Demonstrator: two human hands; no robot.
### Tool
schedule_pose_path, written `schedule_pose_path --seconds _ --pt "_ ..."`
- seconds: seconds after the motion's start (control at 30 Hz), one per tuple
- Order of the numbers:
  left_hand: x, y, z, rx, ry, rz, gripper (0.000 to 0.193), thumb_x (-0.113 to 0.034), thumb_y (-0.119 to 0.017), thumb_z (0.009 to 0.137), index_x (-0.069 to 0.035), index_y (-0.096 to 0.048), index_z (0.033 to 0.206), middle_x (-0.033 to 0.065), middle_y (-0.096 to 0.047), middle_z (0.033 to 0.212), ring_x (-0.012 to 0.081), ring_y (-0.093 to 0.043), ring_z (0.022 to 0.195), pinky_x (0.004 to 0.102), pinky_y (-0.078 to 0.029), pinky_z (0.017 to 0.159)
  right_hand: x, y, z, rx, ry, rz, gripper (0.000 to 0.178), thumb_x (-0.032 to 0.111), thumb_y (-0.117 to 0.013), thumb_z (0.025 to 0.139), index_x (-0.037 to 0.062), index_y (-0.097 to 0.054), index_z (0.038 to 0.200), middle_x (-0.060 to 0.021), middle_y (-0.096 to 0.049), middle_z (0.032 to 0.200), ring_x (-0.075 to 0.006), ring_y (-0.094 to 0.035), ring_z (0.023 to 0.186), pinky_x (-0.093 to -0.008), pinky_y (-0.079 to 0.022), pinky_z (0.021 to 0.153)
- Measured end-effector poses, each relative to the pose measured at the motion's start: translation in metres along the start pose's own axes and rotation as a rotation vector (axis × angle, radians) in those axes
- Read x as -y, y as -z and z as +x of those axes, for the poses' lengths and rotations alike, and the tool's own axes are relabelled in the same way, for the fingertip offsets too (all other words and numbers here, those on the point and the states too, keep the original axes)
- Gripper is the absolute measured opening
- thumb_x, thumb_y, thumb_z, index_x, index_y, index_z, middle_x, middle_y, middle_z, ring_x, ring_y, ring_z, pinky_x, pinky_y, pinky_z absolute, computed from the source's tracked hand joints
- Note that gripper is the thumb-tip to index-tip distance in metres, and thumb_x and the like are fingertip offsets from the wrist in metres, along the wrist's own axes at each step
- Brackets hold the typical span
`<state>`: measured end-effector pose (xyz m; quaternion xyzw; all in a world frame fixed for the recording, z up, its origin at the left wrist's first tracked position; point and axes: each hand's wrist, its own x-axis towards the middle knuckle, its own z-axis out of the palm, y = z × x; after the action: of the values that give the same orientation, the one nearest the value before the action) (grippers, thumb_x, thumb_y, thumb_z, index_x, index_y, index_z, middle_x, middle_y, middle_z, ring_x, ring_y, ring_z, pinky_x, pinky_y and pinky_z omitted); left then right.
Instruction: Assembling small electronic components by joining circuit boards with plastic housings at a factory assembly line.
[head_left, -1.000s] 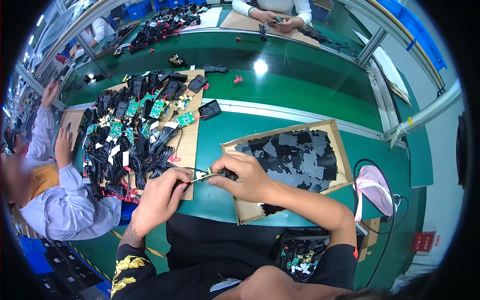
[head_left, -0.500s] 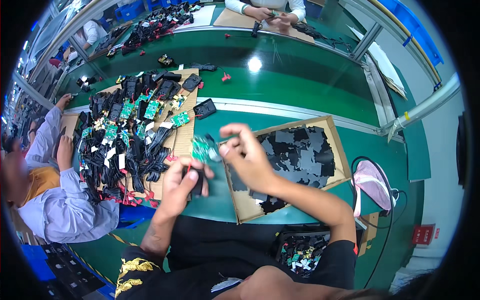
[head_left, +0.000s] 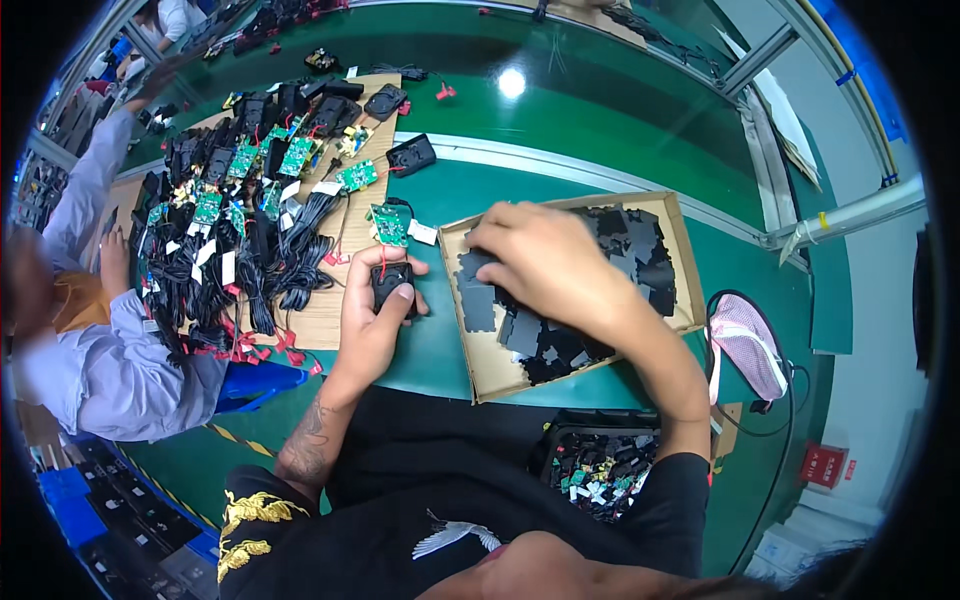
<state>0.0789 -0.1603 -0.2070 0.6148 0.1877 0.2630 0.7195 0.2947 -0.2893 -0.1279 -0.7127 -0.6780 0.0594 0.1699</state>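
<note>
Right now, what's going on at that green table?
A person's left hand holds a small black case, with a red wire running to a green circuit board. The right hand is over dark flat pieces in a cardboard tray. To the left, more boards and black cables lie heaped on cardboard.

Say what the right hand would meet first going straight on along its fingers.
Probably the cardboard tray's left wall, though depth is unclear: if the right hand passes above it, the white tag beside the green circuit board comes first.
</note>
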Motion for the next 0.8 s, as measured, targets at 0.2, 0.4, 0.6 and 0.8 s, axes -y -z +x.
schedule_pose_path --seconds 0.2,0.4,0.6,0.8 --pt "-0.001 0.000 -0.006 0.014 0.034 -0.004 0.045 0.000 -0.055 0.100 -0.009 -0.039 0.141 0.0108 -0.065 0.124 0.0108 -0.063 0.087 0.0250 -0.049 0.074 0.001 -0.024 0.002 -0.067 0.072 -0.011 0.022 0.012 -0.080 0.083 0.0080 -0.066 0.100 -0.0079 -0.061 0.101 -0.0300 -0.060 0.103 -0.0418 -0.054 0.086" --pt "0.001 0.000 -0.008 0.041 0.022 0.056 0.056 0.007 -0.063 0.093 -0.009 -0.039 0.141 0.0101 -0.062 0.127 0.0122 -0.060 0.104 0.0296 -0.050 0.093 0.008 0.002 0.010 -0.072 -0.048 0.296 0.016 0.006 -0.074 0.089 0.0061 -0.065 0.103 -0.0063 -0.063 0.087 -0.0231 -0.062 0.079 -0.0355 -0.051 0.072" --pt "-0.004 -0.004 -0.003 0.105 -0.010 0.060 0.072 0.004 -0.070 0.090 -0.009 -0.033 0.150 0.0106 -0.062 0.124 0.0124 -0.060 0.101 0.0281 -0.050 0.090 0.013 -0.015 0.015 -0.133 -0.207 0.871 0.016 0.004 -0.075 0.095 -0.0001 -0.069 0.109 0.0020 -0.067 0.088 -0.0028 -0.059 0.078 -0.0213 -0.049 0.071" --pt "-0.007 -0.002 -0.004 0.143 0.132 0.011 0.081 0.003 -0.077 0.087 -0.009 -0.031 0.153 0.0101 -0.064 0.117 0.0152 -0.065 0.103 0.0320 -0.052 0.093 0.016 -0.041 0.017 -0.090 -0.277 1.092 0.017 0.003 -0.077 0.094 -0.0019 -0.071 0.110 -0.0031 -0.074 0.096 -0.0038 -0.065 0.080 -0.0200 -0.053 0.073"
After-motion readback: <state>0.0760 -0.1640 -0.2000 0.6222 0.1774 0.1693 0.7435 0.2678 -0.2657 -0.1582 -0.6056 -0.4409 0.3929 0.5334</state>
